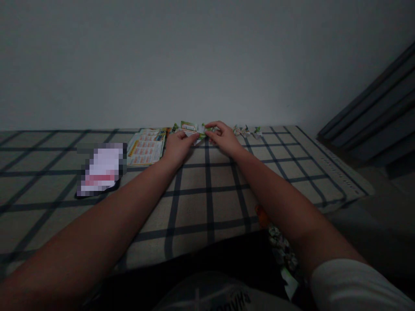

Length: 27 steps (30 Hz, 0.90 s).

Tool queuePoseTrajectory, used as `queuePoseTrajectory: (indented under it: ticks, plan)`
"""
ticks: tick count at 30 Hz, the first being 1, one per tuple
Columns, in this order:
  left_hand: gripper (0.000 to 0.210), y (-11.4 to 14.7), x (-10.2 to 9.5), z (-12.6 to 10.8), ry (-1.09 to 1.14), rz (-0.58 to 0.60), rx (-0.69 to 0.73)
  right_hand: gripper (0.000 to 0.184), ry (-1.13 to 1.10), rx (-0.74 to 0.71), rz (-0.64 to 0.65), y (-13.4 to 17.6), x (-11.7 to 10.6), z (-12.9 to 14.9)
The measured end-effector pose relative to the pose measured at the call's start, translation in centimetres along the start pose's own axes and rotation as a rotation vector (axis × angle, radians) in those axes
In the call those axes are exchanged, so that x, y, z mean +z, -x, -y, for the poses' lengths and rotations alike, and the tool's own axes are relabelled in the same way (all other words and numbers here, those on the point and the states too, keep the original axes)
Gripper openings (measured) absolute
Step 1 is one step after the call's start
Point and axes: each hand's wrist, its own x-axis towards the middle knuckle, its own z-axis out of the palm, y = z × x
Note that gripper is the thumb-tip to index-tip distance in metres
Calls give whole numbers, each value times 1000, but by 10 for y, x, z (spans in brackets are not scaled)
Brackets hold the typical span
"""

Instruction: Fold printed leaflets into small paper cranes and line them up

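Observation:
Near the back edge of the table, my left hand [177, 149] and my right hand [224, 139] are close together, with thumbs and fingertips pinched on a small green-and-white wrapped candy [201, 135]. My fingers partly cover it. Just behind the left hand lies a green-and-white wrapper piece [189, 125]. To the right of the right hand, several candies [245, 131] with twisted ends form a row by the wall. A printed sheet or booklet [146, 147] with a grid like a calendar's lies left of my left hand.
A checked cloth [194, 207] covers the table, which meets a plain wall [194, 60]. A blurred-out, phone-like object [103, 167] rests at left. Below my right forearm, several small wrapped things [281, 247] show near my lap. Grey folded fabric [382, 116] hangs at right.

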Motion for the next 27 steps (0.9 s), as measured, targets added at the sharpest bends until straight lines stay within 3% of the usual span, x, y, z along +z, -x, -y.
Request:
queuePoseTrajectory:
  ticks: [11,18,27]
  plan:
    - [35,4,1,-3,103,161,54,24,-42,27,-33,-1,-2,1]
    - [32,4,0,-3,-17,206,123,25,-40,104,-64,-1,-2,3]
    - [32,7,0,-7,-133,247,102,19,169,-127,-42,-3,-2,0]
